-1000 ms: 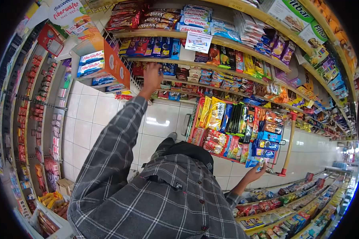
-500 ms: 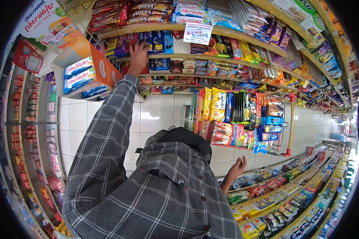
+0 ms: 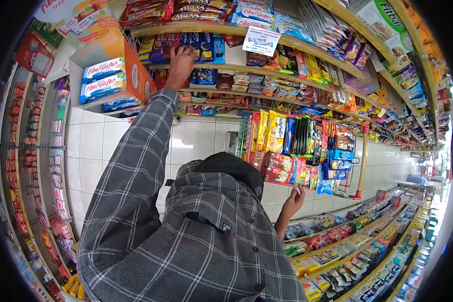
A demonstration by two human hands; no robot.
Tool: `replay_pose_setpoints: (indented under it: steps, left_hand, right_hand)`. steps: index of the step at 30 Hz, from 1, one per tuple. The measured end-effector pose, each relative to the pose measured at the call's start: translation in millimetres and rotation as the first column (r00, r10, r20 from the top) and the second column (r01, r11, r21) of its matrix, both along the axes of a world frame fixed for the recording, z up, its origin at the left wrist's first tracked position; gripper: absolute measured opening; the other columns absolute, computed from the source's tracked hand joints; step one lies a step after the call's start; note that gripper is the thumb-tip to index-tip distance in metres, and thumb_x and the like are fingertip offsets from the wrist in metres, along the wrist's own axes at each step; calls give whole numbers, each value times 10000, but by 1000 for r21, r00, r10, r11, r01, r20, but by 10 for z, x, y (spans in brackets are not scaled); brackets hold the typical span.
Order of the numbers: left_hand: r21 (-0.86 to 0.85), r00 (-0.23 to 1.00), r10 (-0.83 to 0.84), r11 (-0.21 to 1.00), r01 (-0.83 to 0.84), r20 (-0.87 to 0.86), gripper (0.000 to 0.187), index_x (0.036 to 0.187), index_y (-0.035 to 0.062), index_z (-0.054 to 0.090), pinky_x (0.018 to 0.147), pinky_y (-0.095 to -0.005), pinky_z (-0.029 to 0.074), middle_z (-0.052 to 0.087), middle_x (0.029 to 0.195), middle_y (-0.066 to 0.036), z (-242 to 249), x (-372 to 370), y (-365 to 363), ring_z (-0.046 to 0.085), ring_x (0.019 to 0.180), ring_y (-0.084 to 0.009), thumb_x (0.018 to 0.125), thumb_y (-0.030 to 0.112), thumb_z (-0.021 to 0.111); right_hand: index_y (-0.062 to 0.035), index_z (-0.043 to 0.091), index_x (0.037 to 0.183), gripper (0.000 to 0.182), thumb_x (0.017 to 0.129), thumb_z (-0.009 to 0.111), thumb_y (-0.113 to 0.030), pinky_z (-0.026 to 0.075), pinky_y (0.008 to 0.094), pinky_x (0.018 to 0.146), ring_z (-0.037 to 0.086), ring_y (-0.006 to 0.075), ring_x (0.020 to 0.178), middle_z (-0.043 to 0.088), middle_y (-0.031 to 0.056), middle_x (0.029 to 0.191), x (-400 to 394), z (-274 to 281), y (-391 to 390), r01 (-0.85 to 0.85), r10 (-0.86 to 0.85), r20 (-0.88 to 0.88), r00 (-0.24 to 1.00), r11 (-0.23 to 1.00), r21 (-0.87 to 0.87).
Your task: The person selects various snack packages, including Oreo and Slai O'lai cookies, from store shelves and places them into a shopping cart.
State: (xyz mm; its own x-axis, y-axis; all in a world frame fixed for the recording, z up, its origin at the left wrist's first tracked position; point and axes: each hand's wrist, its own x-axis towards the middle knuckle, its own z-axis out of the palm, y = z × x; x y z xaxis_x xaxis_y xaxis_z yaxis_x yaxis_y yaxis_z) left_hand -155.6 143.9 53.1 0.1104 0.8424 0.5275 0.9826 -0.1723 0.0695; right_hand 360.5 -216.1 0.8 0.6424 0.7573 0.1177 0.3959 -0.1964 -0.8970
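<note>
My left hand (image 3: 181, 62) reaches to the shelf on a raised, plaid-sleeved arm. Its bent fingers rest close together on a row of snack packets, between purple packets (image 3: 167, 44) and dark blue packets (image 3: 202, 46). What lies under the fingertips is partly hidden. My right hand (image 3: 293, 202) hangs low on the right, fingers loosely bent and apart, with nothing in it. Near it, but apart from it, is a red-framed shopping cart (image 3: 357, 195) filled with wafer and candy packs (image 3: 281, 167).
An orange display box (image 3: 136, 78) of fiberwafer packs juts out left of my forearm. A price card (image 3: 261, 40) hangs from the upper shelf edge. Stocked shelves (image 3: 332, 249) run along the lower right, and racks of red packs (image 3: 16, 176) stand at the left. White tiles cover the floor.
My left hand stays at the same packets, its fingers now more bent and closer together. The view has shifted slightly. My right hand has risen a little toward the cart.
</note>
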Motion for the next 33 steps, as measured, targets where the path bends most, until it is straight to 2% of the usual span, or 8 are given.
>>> replay_pose_setpoints:
  steps: [2, 7, 12, 17, 20, 23, 26, 33]
  left_hand:
    - [73, 996, -13, 997, 7, 93, 161, 1008, 71, 667, 1026, -506, 295, 596, 1093, -65, 51, 59, -57, 505, 1084, -245, 928, 137, 545]
    - [301, 909, -47, 949, -89, 415, 150, 1035, 38, 601, 939, -431, 389, 578, 1068, -100, 316, 320, -257, 531, 1032, -280, 946, 127, 519]
    - [398, 520, -263, 902, -166, 813, 82, 968, 10, 558, 858, -374, 451, 572, 1039, -154, 411, 787, -703, 562, 988, -313, 934, 34, 487]
    - [442, 448, -444, 889, 117, 776, 91, 933, 2, 549, 872, -376, 449, 583, 1009, -158, 799, 1260, -1530, 564, 1012, -319, 855, -42, 529]
    - [355, 433, -560, 809, 468, 706, 168, 921, 8, 559, 893, -395, 455, 581, 1045, -156, 1019, 1568, -2024, 563, 1022, -330, 771, -66, 564]
    - [237, 354, -660, 633, 737, 663, 265, 945, 20, 572, 889, -410, 483, 577, 1067, -129, 871, 1879, -2309, 569, 1057, -339, 704, -75, 621]
    - [32, 318, -677, 451, 892, 664, 301, 962, 32, 575, 895, -424, 493, 564, 1112, -114, 880, 2087, -2457, 556, 1111, -321, 677, -46, 631]
    - [27, 158, -752, 228, 973, 640, 326, 1000, 48, 583, 918, -408, 495, 544, 1180, -121, 893, 2612, -2570, 516, 1184, -316, 686, -32, 627]
  right_hand:
    - [38, 578, 1150, 264, 923, 581, -96, 467, 299, 839, 582, 162, 900, 616, 119, 1117, -31, 95, 2, 3, -5, -39, 999, 998, -59]
    - [56, 573, 1143, 267, 931, 559, -106, 489, 292, 836, 612, 178, 909, 622, 134, 1082, -355, 458, 244, -27, 37, -235, 971, 999, 45]
    - [46, 552, 1180, 291, 953, 512, -131, 504, 312, 866, 625, 204, 962, 621, 134, 1095, -881, 927, 603, -195, 203, -525, 826, 978, 71]
    - [-12, 465, 1308, 386, 989, 482, -229, 515, 371, 883, 638, 251, 982, 607, 159, 1153, -1307, 1188, 841, -555, 423, -747, 514, 828, 87]
    - [-80, 320, 1425, 488, 1001, 462, -275, 521, 386, 870, 637, 261, 987, 579, 166, 1204, -1526, 1441, 879, -545, 423, -854, 302, 812, 210]
    - [-136, 198, 1480, 545, 1012, 431, -292, 529, 386, 857, 629, 238, 983, 544, 168, 1260, -1479, 1505, 896, -490, 419, -868, 268, 835, 251]
    - [-99, 323, 1441, 486, 980, 475, -116, 512, 306, 822, 588, 172, 1011, 545, 106, 1230, -1181, 1310, 876, -495, 403, -838, 367, 848, 190]
    - [-61, 374, 1412, 580, 868, 543, 46, 450, 282, 908, 511, 162, 1135, 484, 71, 1258, -619, 1385, 675, -417, 360, -858, 367, 888, 194]
